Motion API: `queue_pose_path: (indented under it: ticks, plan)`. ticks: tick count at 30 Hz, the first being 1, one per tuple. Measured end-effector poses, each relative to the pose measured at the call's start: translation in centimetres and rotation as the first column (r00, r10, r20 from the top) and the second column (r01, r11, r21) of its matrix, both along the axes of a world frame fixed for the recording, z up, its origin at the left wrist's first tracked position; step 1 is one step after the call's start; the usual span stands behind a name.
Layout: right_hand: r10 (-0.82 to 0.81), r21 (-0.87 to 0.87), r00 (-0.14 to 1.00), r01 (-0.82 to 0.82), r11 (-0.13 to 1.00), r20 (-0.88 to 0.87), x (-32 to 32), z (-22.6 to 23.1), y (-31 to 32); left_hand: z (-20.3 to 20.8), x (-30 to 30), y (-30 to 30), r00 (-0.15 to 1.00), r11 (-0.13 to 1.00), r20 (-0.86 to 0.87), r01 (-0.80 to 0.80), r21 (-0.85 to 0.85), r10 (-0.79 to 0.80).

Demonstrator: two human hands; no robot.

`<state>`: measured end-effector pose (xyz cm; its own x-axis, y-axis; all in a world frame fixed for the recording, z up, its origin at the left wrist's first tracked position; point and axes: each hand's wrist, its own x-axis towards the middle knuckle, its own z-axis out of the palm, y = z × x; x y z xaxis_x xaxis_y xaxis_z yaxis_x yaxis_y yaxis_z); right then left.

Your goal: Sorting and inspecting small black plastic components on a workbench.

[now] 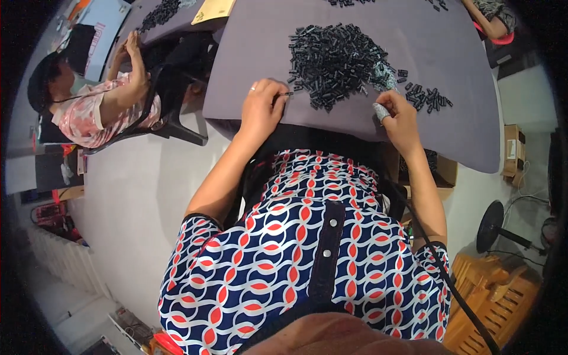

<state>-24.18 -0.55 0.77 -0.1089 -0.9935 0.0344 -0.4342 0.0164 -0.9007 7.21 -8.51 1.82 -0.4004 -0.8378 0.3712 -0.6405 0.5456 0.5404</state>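
Observation:
A large heap of small black tube-like pieces (pixel 334 62) lies on the grey cloth-covered table (pixel 254 47) in front of me. My left hand (pixel 262 108) rests by the table's near edge, left of the heap, with a ring on one finger. Its thumb and fingertips pinch one small black piece (pixel 288 93). On the heap's near right side, my right hand (pixel 401 118) has its fingers curled together, and a silvery-grey wrap (pixel 381 110) covers a digit. Whatever it may hold is too small to make out. Small silvery pieces (pixel 383 76) lie just beyond it.
A smaller group of black pieces (pixel 429 97) sits to the right. At left, a person in a patterned shirt (pixel 109 109) sits on a dark chair (pixel 183 127) by another table. Another person's arm (pixel 488 23) shows far right. An orange plastic chair (pixel 494 302) stands lower right.

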Motion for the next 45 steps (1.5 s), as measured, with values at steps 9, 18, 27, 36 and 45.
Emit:
queue_pose_path:
  ticks: [9,18,27,36,45]
  plan:
    - [0.023,-0.015,0.992,-0.022,1.0,0.124,0.7,-0.4,-0.2,1.0,-0.6,0.0,0.996,0.999,0.093,0.001,0.033,-0.004]
    - [-0.015,-0.103,1.0,0.013,0.995,-0.019,1.5,-0.4,-0.2,0.9,-2.3,-1.7,0.991,0.997,0.129,-0.046,0.069,0.037]
    - [-0.019,-0.152,1.0,0.017,0.988,-0.007,1.5,-0.7,0.0,0.4,-2.0,-2.4,0.995,0.983,0.093,-0.044,0.178,0.027]
    - [-0.014,-0.191,1.0,0.015,0.981,0.007,1.5,-1.4,-0.1,0.9,-2.0,-2.9,0.987,0.994,0.158,-0.009,0.107,-0.008]
    - [-0.006,-0.189,0.999,-0.001,0.982,-0.038,1.2,-1.7,-0.1,1.3,-1.3,-2.1,0.994,0.969,-0.104,-0.018,0.247,0.045]
